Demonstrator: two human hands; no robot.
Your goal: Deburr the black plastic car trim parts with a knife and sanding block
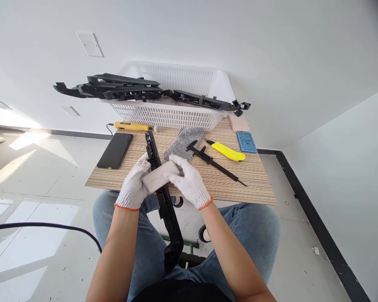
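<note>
A long black plastic trim part [166, 207] slants from the tabletop down over my lap. My left hand [134, 181], in a white knit glove, is closed around its upper half. My right hand [190, 180], gloved alike, pinches a pale grey, flat rectangular block [159, 178], which lies across the part. The block's left end reaches my left hand's fingers. Just beyond my right hand are a grey speckled cloth-like sheet [184, 142] and a black caliper [212, 162] whose jaws overlap it.
On the wood-striped table [255, 184] lie a black phone [115, 151], a yellow corded tool [131, 126], a yellow utility knife [228, 152], a blue pad [246, 141] and a pinkish pad [238, 123]. Behind, a white basket [166, 116] carries several black trim parts [119, 89]. A cable [50, 225] hangs left.
</note>
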